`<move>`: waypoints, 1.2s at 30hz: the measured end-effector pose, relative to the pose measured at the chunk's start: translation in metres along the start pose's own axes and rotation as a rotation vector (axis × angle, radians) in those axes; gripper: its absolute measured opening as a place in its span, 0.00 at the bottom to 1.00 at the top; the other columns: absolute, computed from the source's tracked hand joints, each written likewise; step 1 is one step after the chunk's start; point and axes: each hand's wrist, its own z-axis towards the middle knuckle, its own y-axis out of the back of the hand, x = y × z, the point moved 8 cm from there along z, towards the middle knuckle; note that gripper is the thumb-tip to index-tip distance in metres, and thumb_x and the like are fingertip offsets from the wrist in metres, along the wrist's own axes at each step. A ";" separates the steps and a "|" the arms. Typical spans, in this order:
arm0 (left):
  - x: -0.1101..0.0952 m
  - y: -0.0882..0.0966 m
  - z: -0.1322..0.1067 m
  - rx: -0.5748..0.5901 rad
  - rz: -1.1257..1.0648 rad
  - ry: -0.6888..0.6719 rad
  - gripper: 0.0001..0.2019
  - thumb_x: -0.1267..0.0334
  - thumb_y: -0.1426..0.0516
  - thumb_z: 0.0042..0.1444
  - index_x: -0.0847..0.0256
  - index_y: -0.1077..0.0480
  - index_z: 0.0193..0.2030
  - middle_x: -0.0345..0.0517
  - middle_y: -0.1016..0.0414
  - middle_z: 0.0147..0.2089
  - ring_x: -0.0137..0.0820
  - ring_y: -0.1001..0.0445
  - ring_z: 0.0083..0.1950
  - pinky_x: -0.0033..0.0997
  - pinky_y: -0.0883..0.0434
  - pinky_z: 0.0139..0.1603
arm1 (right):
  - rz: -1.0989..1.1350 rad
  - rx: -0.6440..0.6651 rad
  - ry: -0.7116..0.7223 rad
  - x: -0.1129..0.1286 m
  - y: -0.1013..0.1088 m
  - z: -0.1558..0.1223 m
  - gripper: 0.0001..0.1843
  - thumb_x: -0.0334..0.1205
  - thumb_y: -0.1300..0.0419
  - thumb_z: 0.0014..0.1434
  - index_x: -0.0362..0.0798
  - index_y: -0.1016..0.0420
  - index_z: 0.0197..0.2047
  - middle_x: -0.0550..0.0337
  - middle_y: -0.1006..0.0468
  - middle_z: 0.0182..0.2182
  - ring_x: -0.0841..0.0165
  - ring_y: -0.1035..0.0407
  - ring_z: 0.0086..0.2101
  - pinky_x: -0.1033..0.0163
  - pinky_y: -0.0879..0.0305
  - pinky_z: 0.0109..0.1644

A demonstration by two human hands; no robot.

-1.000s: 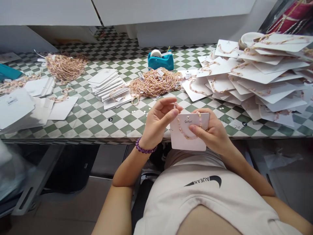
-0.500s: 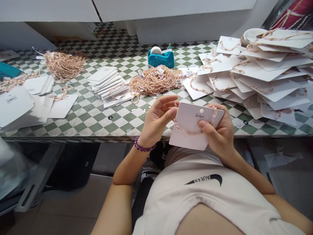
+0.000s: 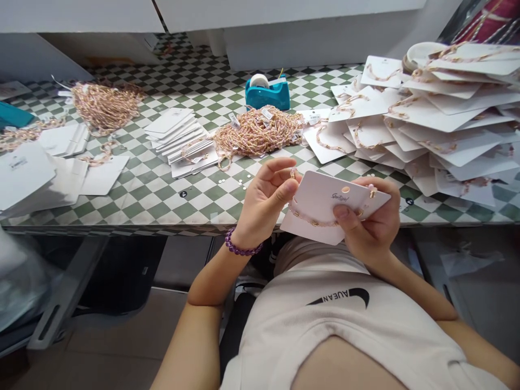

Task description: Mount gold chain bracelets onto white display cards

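Note:
A white jewelry card (image 3: 320,192) with a hole and printed lettering is tilted above the table's front edge. Across its face hangs a pink and gold beaded bracelet (image 3: 314,222). My right hand (image 3: 371,216) is closed on the card's right side, its thumb pressing on the front over the beads. At the card's left edge my left hand (image 3: 266,197) pinches the bracelet's end, thumb against fingers. More pink and gold beads stick out above the right fingers. What lies behind the card is hidden.
Beyond the hands lies a heap of beaded bracelets (image 3: 260,130), with a teal tape dispenser (image 3: 267,95) behind. Blank cards (image 3: 174,127) are stacked to its left. Carded bracelets (image 3: 459,116) pile high at right. Another bracelet bundle (image 3: 106,105) and loose cards (image 3: 24,173) lie left.
My right hand has shifted slightly to the right and turned the card, which now tilts more. The beads at its right edge stand farther out, and my left hand has edged right.

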 end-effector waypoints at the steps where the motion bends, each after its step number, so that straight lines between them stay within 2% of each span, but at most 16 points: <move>1: 0.000 -0.002 -0.001 -0.002 0.014 0.014 0.18 0.47 0.32 0.53 0.52 0.26 0.46 0.39 0.24 0.37 0.25 0.26 0.34 0.22 0.26 0.34 | -0.009 -0.003 0.004 0.000 0.000 0.000 0.16 0.39 0.36 0.62 0.55 0.31 0.53 0.59 0.25 0.40 0.72 0.31 0.31 0.67 0.32 0.30; 4: 0.005 -0.007 -0.005 0.008 0.012 0.097 0.18 0.45 0.34 0.56 0.53 0.26 0.45 0.38 0.26 0.35 0.22 0.28 0.32 0.19 0.28 0.31 | -0.039 -0.016 0.019 0.001 0.002 0.000 0.16 0.38 0.36 0.62 0.54 0.31 0.52 0.59 0.25 0.40 0.72 0.32 0.31 0.67 0.32 0.29; 7: 0.009 -0.005 -0.006 -0.027 0.008 0.151 0.19 0.43 0.34 0.55 0.54 0.27 0.44 0.36 0.31 0.31 0.20 0.33 0.27 0.17 0.33 0.25 | -0.046 -0.013 0.058 0.003 0.002 0.000 0.17 0.36 0.35 0.60 0.53 0.30 0.52 0.59 0.25 0.40 0.72 0.31 0.31 0.67 0.31 0.30; 16: 0.003 0.009 0.000 -0.059 0.220 -0.069 0.21 0.39 0.38 0.57 0.51 0.32 0.47 0.36 0.38 0.28 0.22 0.39 0.23 0.24 0.37 0.22 | -0.083 0.036 0.042 0.005 -0.001 -0.003 0.18 0.38 0.36 0.61 0.57 0.31 0.53 0.56 0.26 0.41 0.67 0.29 0.35 0.61 0.27 0.37; 21: -0.006 0.007 0.003 0.042 0.219 -0.097 0.20 0.40 0.39 0.59 0.48 0.30 0.50 0.37 0.33 0.30 0.23 0.33 0.26 0.25 0.31 0.25 | -0.087 0.011 0.033 0.005 0.000 -0.001 0.15 0.39 0.36 0.61 0.56 0.32 0.51 0.57 0.26 0.39 0.69 0.31 0.31 0.63 0.31 0.31; 26: -0.013 0.002 0.001 0.180 0.219 -0.074 0.22 0.47 0.34 0.57 0.47 0.28 0.56 0.41 0.22 0.37 0.27 0.24 0.32 0.27 0.24 0.32 | -0.071 -0.044 0.068 0.006 0.005 0.000 0.16 0.36 0.36 0.59 0.54 0.31 0.50 0.58 0.25 0.38 0.71 0.32 0.30 0.66 0.34 0.29; 29: -0.015 0.003 0.000 0.170 0.280 -0.067 0.24 0.46 0.35 0.58 0.48 0.29 0.59 0.43 0.20 0.37 0.31 0.21 0.35 0.30 0.21 0.36 | -0.024 -0.066 0.095 0.007 0.007 -0.002 0.19 0.33 0.35 0.58 0.51 0.30 0.52 0.57 0.25 0.39 0.73 0.33 0.30 0.67 0.35 0.30; 33: -0.012 0.002 -0.002 0.157 0.298 -0.022 0.28 0.41 0.36 0.56 0.49 0.30 0.60 0.43 0.20 0.35 0.31 0.22 0.32 0.32 0.21 0.34 | -0.002 -0.069 0.111 0.008 0.008 -0.002 0.20 0.32 0.34 0.56 0.50 0.29 0.52 0.58 0.25 0.39 0.74 0.34 0.29 0.67 0.37 0.29; 36: -0.004 -0.002 -0.003 0.188 0.226 0.049 0.28 0.42 0.35 0.55 0.48 0.30 0.60 0.42 0.20 0.35 0.29 0.25 0.30 0.30 0.23 0.32 | 0.012 -0.079 0.129 0.011 0.009 -0.001 0.20 0.32 0.34 0.57 0.50 0.29 0.52 0.57 0.25 0.38 0.72 0.33 0.30 0.66 0.37 0.29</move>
